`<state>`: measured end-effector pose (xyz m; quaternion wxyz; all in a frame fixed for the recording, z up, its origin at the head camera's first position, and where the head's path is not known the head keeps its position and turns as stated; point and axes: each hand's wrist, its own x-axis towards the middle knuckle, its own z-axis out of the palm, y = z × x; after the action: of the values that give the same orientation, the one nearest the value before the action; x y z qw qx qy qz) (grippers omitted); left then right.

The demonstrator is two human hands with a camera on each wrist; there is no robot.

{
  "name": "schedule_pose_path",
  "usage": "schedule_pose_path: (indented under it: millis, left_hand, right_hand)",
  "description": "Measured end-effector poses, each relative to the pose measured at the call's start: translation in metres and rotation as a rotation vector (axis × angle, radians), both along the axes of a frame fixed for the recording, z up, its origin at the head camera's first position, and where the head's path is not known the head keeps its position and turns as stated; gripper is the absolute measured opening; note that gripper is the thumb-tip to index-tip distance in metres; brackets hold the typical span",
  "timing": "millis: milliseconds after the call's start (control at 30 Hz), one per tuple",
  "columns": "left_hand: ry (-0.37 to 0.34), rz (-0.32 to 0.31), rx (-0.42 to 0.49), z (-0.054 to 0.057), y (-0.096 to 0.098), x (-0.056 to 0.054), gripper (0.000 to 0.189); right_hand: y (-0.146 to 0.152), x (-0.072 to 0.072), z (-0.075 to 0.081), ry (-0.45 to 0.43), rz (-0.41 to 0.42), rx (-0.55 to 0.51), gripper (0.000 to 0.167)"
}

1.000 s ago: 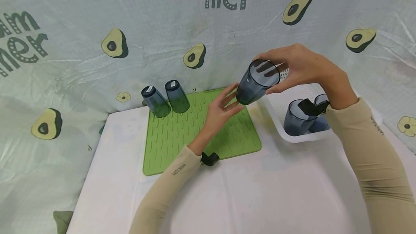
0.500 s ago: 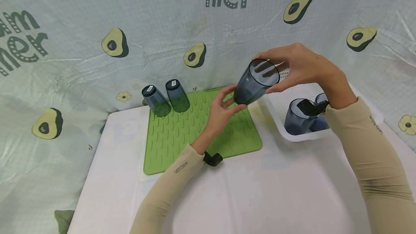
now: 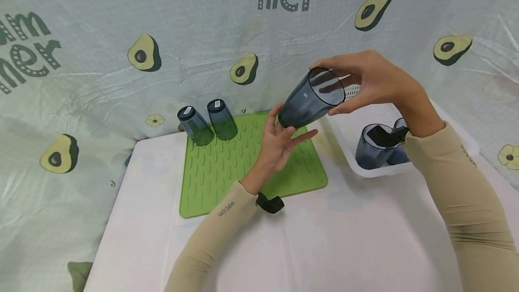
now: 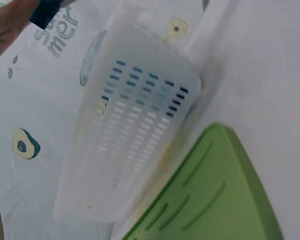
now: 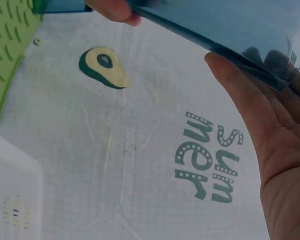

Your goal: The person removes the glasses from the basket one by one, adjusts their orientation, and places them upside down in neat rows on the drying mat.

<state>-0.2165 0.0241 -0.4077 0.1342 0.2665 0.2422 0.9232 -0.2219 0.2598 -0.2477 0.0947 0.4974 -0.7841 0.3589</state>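
A blue-grey drinking glass [image 3: 302, 102] is held tilted in the air above the green ridged mat [image 3: 219, 175], its open rim toward the upper right. My right hand [image 3: 371, 78] grips it near the rim, thumb below and fingers over the far side. At its base is my left hand [image 3: 273, 148], with thumb and a finger on either side of the bottom and the other fingers spread. The right wrist view also shows the glass [image 5: 225, 25] between both hands. On the mat's back left stand two upside-down glasses, one [image 3: 195, 127] beside the other [image 3: 222, 120].
To the right stands a white perforated basket [image 3: 357, 168] holding at least two more glasses [image 3: 373, 152], partly behind my right wrist. The white table [image 3: 324, 242] reaches toward me. Behind hangs an avocado-print cloth [image 3: 194, 26].
The glass has shifted slightly left and tipped further toward horizontal. My left hand, apart from the glass at first, has come to its base and turned, palm more upward.
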Motion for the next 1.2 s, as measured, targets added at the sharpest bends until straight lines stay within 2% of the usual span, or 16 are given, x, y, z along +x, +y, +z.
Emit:
schedule_pose_path:
  millis: [167, 333, 433, 533, 667, 867, 1067, 1200]
  left_hand:
    - [-0.057, 0.033, 0.088, 0.003, 0.004, 0.002, 0.068]
    - [-0.056, 0.092, 0.132, 0.008, 0.000, 0.001, 0.063]
    - [-0.104, 0.107, 0.152, 0.016, 0.000, 0.001, 0.071]
    - [-0.153, 0.097, 0.189, 0.024, 0.001, 0.002, 0.079]
    - [-0.150, 0.093, 0.217, 0.032, 0.003, 0.004, 0.078]
    - [-0.152, 0.077, 0.188, 0.037, 0.004, 0.007, 0.080]
    - [-0.109, 0.094, 0.198, 0.045, 0.004, 0.007, 0.079]
    - [-0.034, 0.122, 0.197, 0.050, 0.000, 0.006, 0.080]
  right_hand:
    - [-0.005, 0.004, -0.001, -0.112, 0.020, -0.030, 0.094]
    - [-0.013, 0.009, -0.007, -0.229, -0.100, 0.041, 0.090]
    - [-0.015, 0.010, -0.010, -0.284, -0.185, 0.072, 0.092]
    - [-0.016, 0.011, -0.014, -0.272, -0.227, 0.103, 0.093]
    - [-0.017, 0.011, -0.020, -0.213, -0.234, 0.105, 0.090]
    - [-0.019, 0.009, -0.025, -0.178, -0.231, 0.051, 0.089]
    - [-0.026, 0.010, -0.031, -0.211, -0.257, -0.013, 0.089]
    - [-0.032, 0.012, -0.036, -0.279, -0.277, -0.083, 0.089]
